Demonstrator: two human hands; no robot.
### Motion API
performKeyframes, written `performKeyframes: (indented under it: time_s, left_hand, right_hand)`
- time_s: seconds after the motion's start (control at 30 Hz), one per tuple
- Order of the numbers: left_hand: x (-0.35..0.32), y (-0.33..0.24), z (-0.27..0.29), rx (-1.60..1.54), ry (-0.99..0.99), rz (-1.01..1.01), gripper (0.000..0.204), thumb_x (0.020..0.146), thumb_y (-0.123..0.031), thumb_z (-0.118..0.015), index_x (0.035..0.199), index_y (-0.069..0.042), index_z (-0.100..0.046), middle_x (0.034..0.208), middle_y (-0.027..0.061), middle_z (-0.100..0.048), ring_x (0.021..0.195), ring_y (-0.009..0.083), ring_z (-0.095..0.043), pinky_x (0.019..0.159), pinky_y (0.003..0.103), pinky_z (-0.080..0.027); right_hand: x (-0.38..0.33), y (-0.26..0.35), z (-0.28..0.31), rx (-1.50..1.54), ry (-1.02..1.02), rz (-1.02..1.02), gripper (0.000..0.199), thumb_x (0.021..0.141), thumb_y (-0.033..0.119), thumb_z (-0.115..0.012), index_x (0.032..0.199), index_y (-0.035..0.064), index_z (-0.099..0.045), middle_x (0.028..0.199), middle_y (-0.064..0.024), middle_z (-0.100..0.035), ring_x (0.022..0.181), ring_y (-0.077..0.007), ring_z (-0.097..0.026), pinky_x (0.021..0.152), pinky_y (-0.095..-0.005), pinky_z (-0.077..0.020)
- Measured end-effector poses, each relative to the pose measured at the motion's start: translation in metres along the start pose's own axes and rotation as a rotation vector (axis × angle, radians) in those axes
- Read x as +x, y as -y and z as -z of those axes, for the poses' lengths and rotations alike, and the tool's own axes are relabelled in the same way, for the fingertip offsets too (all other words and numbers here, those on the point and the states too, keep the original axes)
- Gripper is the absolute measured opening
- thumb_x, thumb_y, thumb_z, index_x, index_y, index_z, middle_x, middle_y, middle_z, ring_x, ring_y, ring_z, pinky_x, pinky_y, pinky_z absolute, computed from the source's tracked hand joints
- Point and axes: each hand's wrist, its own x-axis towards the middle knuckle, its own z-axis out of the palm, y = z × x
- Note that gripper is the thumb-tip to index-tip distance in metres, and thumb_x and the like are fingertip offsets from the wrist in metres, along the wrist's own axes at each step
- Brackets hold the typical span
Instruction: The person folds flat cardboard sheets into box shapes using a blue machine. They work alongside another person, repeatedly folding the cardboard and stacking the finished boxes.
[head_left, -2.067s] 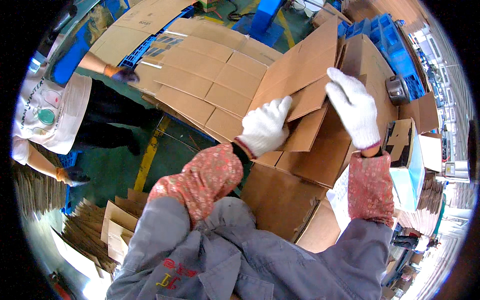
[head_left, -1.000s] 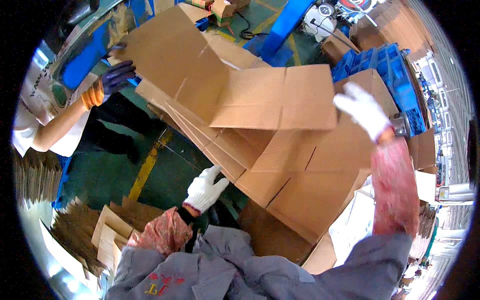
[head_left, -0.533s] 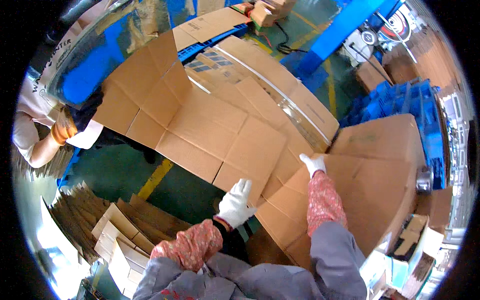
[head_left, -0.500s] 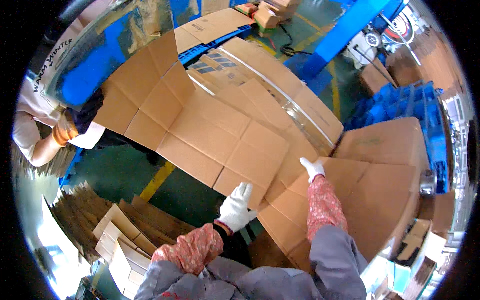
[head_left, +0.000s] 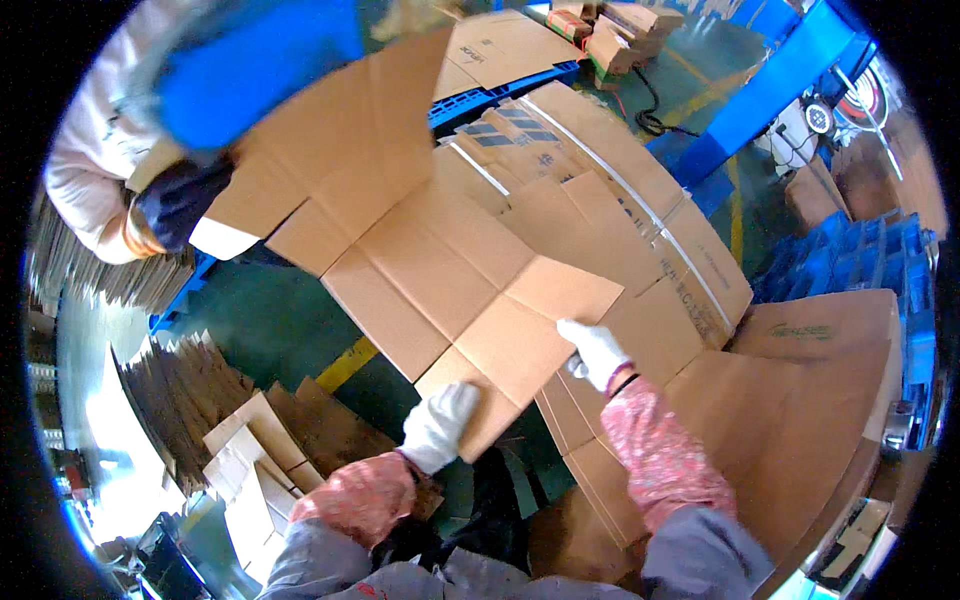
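Observation:
A long creased cardboard sheet stretches from my body up to the far left, its near panel bent up along a crease. My left hand, in a white glove, is closed on the sheet's near left edge. At the right corner of the same panel, my right hand, also white-gloved, grips the edge between thumb and fingers. Another person's dark-gloved hand is at the far left end of the sheet. Beneath the sheet and to the right lie more flattened cardboard boxes.
A strapped cardboard stack lies behind the sheet. Blue pallets stand at the right, and a blue beam slants at the back right. Upright cardboard sheets lean at the lower left. A blue panel hangs at the upper left.
Both hands have closed on the sheet; the right hand has come left from the lower cardboard to its edge. The near panel has lifted and folded. The view has shifted left.

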Motion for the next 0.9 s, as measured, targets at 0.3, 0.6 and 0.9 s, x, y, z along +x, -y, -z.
performKeyframes:
  time_s: [0.3,0.6,0.9]
  left_hand:
    - [-0.166,-0.095,0.323,-1.265,-0.723,0.125,0.029,0.083,-0.004,-0.073,0.111,-0.001,-0.066,0.093,0.0061,-0.072,0.083,0.0208,-0.07,0.074,0.036,-0.058]
    - [-0.167,-0.154,0.402,-1.903,-0.506,0.149,0.051,0.098,-0.033,-0.064,0.135,0.001,-0.056,0.132,0.0091,-0.065,0.118,0.0236,-0.062,0.103,0.042,-0.05]
    - [-0.197,-0.166,0.388,-1.302,-0.666,0.051,0.069,0.091,-0.028,-0.077,0.145,0.005,-0.048,0.139,0.009,-0.06,0.126,0.0183,-0.054,0.11,0.036,-0.041]
  right_hand:
    - [-0.287,0.169,0.033,-0.38,-0.159,1.096,0.068,0.087,0.026,-0.079,0.141,-0.0052,-0.05,0.136,-0.0132,-0.06,0.126,-0.0226,-0.054,0.105,-0.0354,-0.0453]
    - [-0.363,0.263,0.052,-0.464,-0.115,1.053,0.037,0.096,0.034,-0.069,0.091,-0.0021,-0.073,0.08,-0.0015,-0.068,0.072,-0.0109,-0.06,0.065,-0.0302,-0.0472]
    - [-0.309,0.385,0.01,-0.795,-0.34,1.161,0.049,0.096,0.042,-0.069,0.117,-0.0026,-0.07,0.114,-0.0092,-0.07,0.103,-0.0168,-0.063,0.091,-0.0324,-0.0462]
